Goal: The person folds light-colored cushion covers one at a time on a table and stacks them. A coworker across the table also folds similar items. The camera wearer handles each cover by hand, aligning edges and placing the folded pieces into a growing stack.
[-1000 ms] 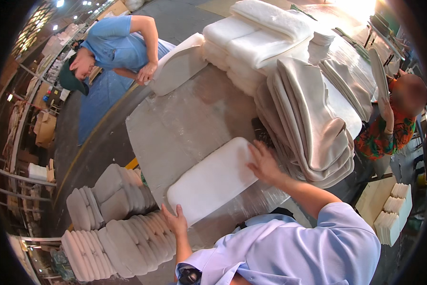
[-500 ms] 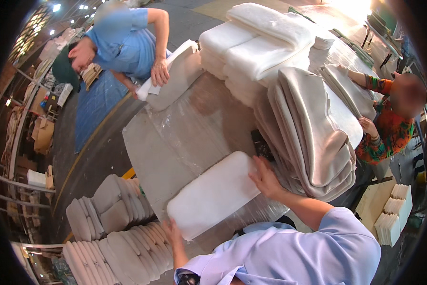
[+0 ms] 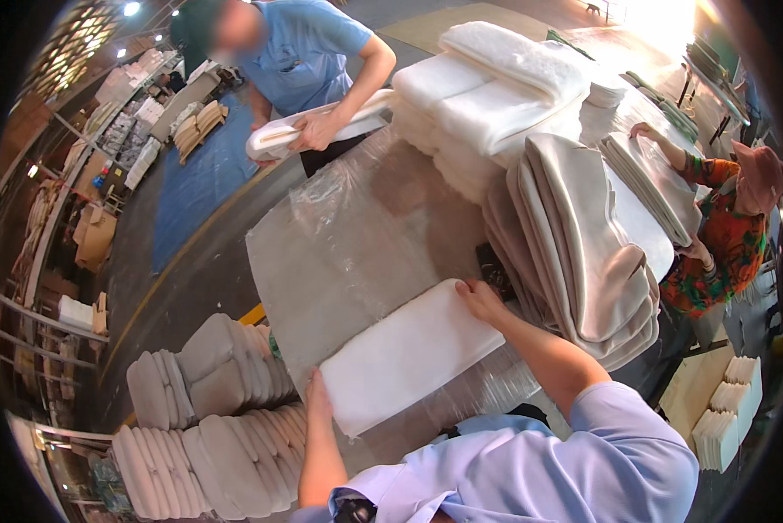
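Note:
A long white padding slab [image 3: 409, 357] with rounded corners lies on the plastic-covered table in front of me. My left hand [image 3: 318, 399] is at its left end, with the fingers along the edge. At the far right corner, my right hand [image 3: 481, 302] grips the slab, thumb and fingers closed on its edge. A tall heap of folded grey-beige fabric covers [image 3: 575, 235] rises just beyond my right hand. A small dark object [image 3: 494, 266] lies between that heap and the slab.
Thick white batting sheets [image 3: 487, 87] are piled at the table's far side. Across the table, a person in blue [image 3: 300, 52] holds a folded pad. Another in a patterned top [image 3: 725, 222] handles grey covers at right. Stacked grey cushions [image 3: 234, 458] stand at lower left.
My right hand has closed round the slab's corner, where its fingers were spread before. The person in blue has lifted a pad off the table and straightened up. My view has shifted slightly.

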`<state>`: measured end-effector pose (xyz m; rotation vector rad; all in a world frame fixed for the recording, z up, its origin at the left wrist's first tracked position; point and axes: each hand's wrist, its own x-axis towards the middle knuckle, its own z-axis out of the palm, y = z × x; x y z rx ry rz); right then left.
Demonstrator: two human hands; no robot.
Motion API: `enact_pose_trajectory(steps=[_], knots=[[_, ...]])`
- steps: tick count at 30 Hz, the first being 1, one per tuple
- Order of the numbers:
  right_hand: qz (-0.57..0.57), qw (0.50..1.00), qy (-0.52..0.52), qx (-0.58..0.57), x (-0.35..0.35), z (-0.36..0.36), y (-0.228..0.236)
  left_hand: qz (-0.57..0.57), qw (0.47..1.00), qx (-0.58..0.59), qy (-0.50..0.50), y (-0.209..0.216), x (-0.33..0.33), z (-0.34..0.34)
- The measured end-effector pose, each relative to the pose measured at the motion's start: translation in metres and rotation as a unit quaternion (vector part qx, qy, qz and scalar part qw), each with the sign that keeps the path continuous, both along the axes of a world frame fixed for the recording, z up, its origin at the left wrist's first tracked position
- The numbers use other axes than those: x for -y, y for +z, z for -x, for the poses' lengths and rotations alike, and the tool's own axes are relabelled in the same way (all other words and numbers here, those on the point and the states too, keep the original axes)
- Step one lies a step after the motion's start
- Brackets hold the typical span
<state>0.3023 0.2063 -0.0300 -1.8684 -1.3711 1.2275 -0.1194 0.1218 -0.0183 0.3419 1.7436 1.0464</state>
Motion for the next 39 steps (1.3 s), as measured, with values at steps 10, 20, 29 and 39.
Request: enact_pose_trajectory(steps=[10,20,29,39], knots=[[-0.133,0.950,-0.169,-0.228,0.121,-0.012,0.005,-0.205,0.966,-0.032,0.153,0.026,0.093,-0.016],[-0.167,0.957,-0.125,-0.201,0.146,-0.021,0.004,-0.273,0.828,-0.398,-0.286,0.115,0.082,-0.056],[-0.210,0.977,-0.027,-0.023,0.158,-0.031,0.054,-0.198,0.574,-0.504,-0.614,0.113,0.055,-0.166],[-0.291,0.933,-0.166,0.132,0.092,-0.119,0.163,-0.195,0.586,-0.445,-0.649,0.103,0.072,-0.165]])
